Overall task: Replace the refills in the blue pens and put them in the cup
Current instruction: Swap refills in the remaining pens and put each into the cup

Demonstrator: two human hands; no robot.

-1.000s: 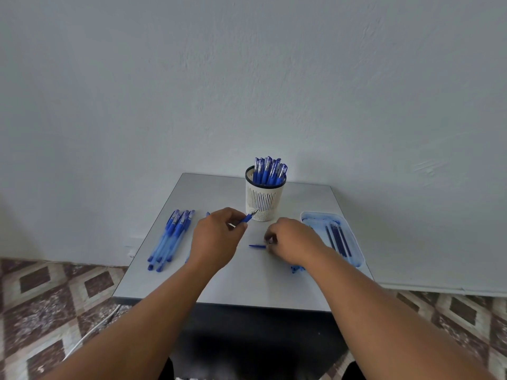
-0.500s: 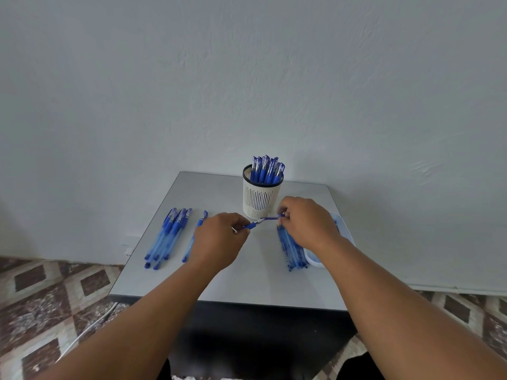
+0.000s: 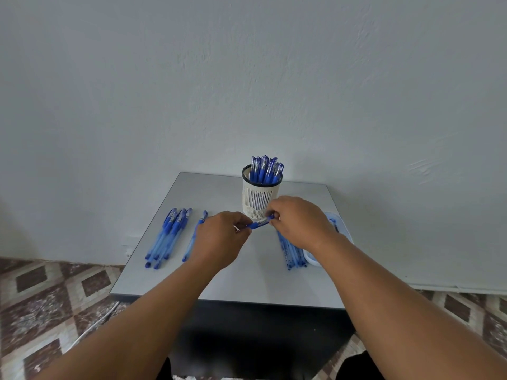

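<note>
Directly before the white slotted plastic cup (image 3: 260, 197), at table centre, one blue plastic pen (image 3: 259, 223) is pinched at both ends, long axis from eight to two o'clock, left hand (image 3: 219, 239) lower, right hand (image 3: 299, 220) nearer the cup.

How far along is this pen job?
Several capped pens already stand in the cup. One pen is being worked between the left hand and right hand. A bundle of pens and a loose pen still wait on the table.
</note>
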